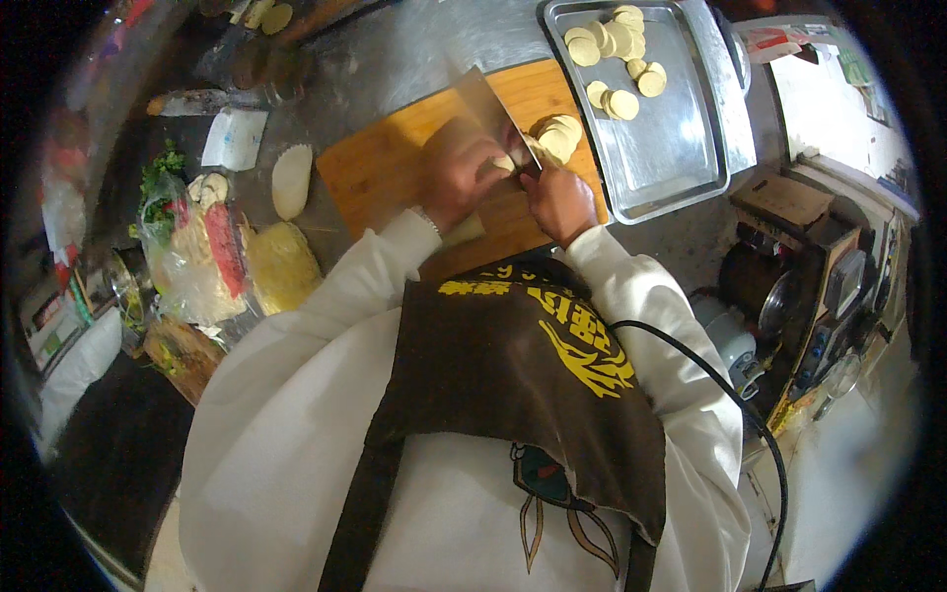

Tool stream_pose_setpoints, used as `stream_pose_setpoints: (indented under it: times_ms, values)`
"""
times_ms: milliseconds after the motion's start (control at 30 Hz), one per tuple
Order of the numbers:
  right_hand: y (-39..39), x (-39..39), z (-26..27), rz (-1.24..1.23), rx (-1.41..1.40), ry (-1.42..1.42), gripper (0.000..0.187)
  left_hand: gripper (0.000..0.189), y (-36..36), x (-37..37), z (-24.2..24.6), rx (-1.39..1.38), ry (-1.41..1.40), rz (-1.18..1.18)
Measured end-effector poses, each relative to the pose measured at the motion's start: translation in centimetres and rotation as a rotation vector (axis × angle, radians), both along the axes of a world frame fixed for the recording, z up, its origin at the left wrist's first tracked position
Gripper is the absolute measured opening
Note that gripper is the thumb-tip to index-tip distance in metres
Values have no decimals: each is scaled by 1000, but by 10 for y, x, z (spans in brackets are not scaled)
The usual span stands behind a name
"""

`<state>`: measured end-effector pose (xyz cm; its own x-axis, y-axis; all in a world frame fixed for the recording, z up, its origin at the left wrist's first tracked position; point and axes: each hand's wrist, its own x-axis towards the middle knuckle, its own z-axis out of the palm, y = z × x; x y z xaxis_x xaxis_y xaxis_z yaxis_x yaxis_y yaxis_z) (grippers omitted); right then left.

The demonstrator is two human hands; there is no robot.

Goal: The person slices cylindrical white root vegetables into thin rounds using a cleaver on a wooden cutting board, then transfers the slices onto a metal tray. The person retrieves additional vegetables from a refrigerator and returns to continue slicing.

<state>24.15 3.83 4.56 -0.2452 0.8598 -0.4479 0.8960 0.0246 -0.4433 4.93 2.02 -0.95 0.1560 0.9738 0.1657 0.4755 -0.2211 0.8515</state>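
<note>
My right hand (564, 203) is closed around a kitchen knife near the right edge of a wooden cutting board (385, 163). The broad blade (499, 111) points away and to the left, and blur softens its outline. My left hand (459, 163), also blurred, grips a pale yellow piece of food (504, 163) just left of the blade. Its fingertips are partly hidden. Several round pale slices (560, 137) overlap on the board beyond my right hand. A pale piece (466, 229) lies near the board's front edge, below my left wrist.
Right of the board, a metal tray (662, 203) holds several round slices (621, 103). At left are a pale oval piece (291, 181), white paper (234, 139), leafy greens (166, 166) and bagged food (192, 259). A black cable (769, 436) hangs beside my right sleeve.
</note>
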Motion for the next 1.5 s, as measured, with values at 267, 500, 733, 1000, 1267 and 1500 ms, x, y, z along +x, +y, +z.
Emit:
stream_pose_setpoints:
  times_ms: [267,500,733,1000,1267,1500]
  values:
    - [-8,19,30,-58,95,36,36,29,-2,5,0,107,55,43]
    - [-18,17,40,-66,72,30,34,31,-4,7,-7,168,18,76]
    - [-20,15,40,-34,66,41,33,29,-6,7,-2,110,33,78]
    - [-16,14,30,5,74,63,33,27,-4,6,0,99,-11,59]
    - [-8,9,18,21,23,38,30,26,-2,3,-8,40,-44,38]
    - [-4,1,18,30,21,21,34,25,-2,-2,-7,-11,-51,10]
